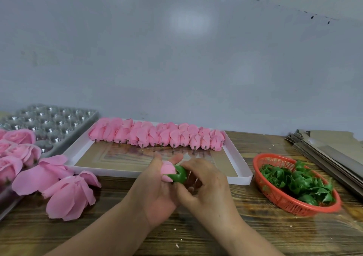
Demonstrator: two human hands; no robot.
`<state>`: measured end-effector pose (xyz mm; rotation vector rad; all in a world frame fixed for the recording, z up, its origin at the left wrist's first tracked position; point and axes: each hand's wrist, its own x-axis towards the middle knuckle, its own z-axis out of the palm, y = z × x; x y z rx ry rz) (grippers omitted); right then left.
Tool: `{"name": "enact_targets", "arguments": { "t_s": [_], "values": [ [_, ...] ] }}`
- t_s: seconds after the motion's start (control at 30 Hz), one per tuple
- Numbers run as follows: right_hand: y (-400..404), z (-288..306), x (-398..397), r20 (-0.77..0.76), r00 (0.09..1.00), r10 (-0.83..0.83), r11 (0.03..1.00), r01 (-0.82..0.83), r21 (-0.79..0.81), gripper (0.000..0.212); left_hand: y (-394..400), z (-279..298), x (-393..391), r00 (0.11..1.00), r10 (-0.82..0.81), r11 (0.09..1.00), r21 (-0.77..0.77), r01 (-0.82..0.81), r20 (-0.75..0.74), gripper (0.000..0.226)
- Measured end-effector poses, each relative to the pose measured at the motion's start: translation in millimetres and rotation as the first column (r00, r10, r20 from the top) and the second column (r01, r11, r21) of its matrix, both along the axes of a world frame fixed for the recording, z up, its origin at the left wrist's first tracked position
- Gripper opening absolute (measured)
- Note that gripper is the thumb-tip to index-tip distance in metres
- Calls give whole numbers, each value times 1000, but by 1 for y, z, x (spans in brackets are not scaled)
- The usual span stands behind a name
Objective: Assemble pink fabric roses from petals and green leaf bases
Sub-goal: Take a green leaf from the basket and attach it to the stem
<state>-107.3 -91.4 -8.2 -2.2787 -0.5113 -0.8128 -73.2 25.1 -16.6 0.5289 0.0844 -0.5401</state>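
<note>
Left hand (157,189) is cupping a pink fabric rose bud (168,171), fingers curled round it, above the wooden table (235,226). Right hand (204,185) is pinching a green plastic leaf base (179,174) onto the bud's end. Red mesh basket (275,198) is holding more leaf bases to the right; white tray (241,175) is holding a row of buds behind.
</note>
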Motion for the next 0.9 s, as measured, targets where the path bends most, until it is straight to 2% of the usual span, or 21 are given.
{"name": "enact_targets", "arguments": {
  "t_s": [0.17, 0.23, 0.3, 0.37, 0.43, 0.57, 0.73, 0.9],
  "values": [
    [-3, 0, 2, 97, 990, 101, 992, -107, 60, 30, -2, 0, -2, 996, 31, 999, 29, -34, 81, 59],
    [-4, 1, 1, 63, 987, 151, 979, -158, 130, 33, -2, 1, -1, 992, 50, 998, 36, -55, 118, 56],
    [0, 1, -1, -27, 982, 185, 942, -169, 291, 39, -2, 3, 0, 984, 64, 996, 49, -73, 167, 55],
    [1, 1, 0, -153, 944, 291, 830, -170, 531, 46, -4, 5, 0, 974, 93, 990, 84, -113, 206, 55],
    [1, 1, 1, -210, 876, 434, 692, -175, 700, 46, -5, 6, -1, 954, 154, 969, 148, -197, 258, 54],
    [3, 3, 1, -154, 783, 603, 461, -184, 868, 37, -7, 9, -3, 883, 262, 895, 243, -374, 390, 56],
    [3, 5, 0, -124, 764, 633, 410, -195, 891, 38, -7, 10, -6, 808, 269, 827, 304, -472, 523, 51],
    [3, 8, -1, -112, 718, 687, 303, -143, 942, 37, -7, 11, -10, 746, 272, 767, 331, -549, 608, 51]
  ]
}}
